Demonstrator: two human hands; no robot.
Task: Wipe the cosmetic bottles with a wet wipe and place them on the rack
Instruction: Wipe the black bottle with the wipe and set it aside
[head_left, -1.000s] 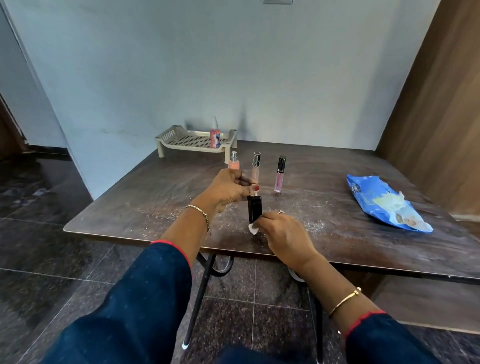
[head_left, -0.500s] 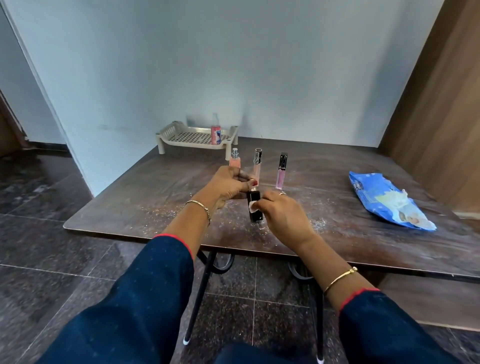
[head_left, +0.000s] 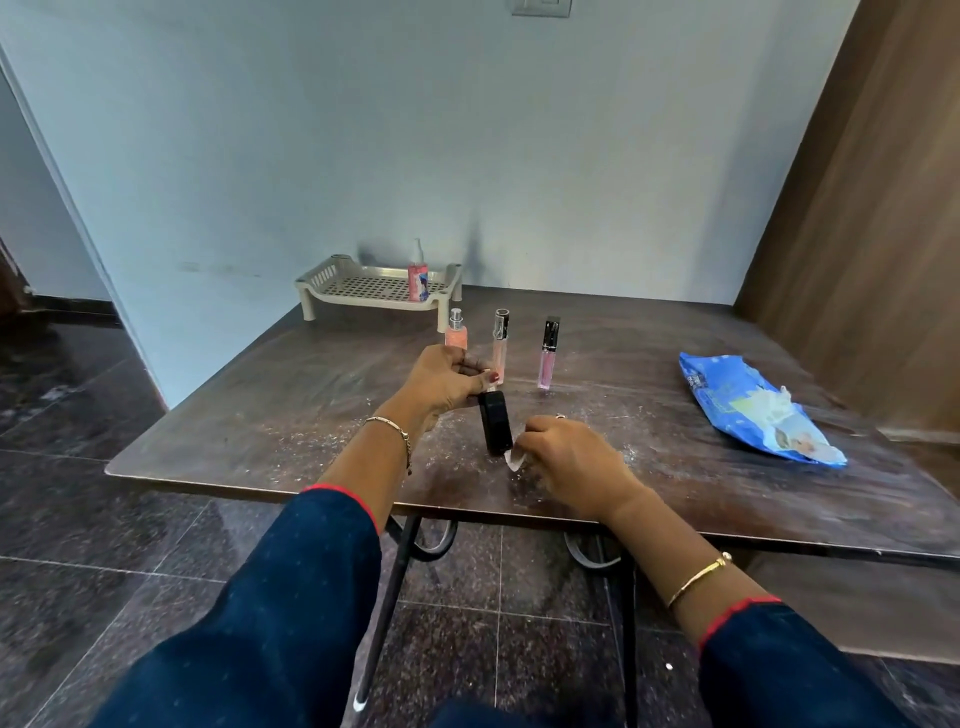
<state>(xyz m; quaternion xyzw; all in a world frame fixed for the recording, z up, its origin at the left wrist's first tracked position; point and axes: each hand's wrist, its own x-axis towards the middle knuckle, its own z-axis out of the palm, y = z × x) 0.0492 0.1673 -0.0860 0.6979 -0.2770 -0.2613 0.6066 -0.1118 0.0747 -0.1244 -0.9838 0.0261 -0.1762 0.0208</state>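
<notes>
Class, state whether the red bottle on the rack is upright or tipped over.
Upright: the red bottle stands on its base on the rack, its clear top pointing straight up.

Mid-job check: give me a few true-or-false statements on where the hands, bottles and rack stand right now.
The left hand grips the black bottle. True.
The right hand pinches the wet wipe by that bottle's lower end. True.
The rack is bare. False: one pink bottle stands on it.
The blue wipes pack lies left of the hands. False: it lies to their right.
Three bottles stand on the table beyond the hands. True.
</notes>
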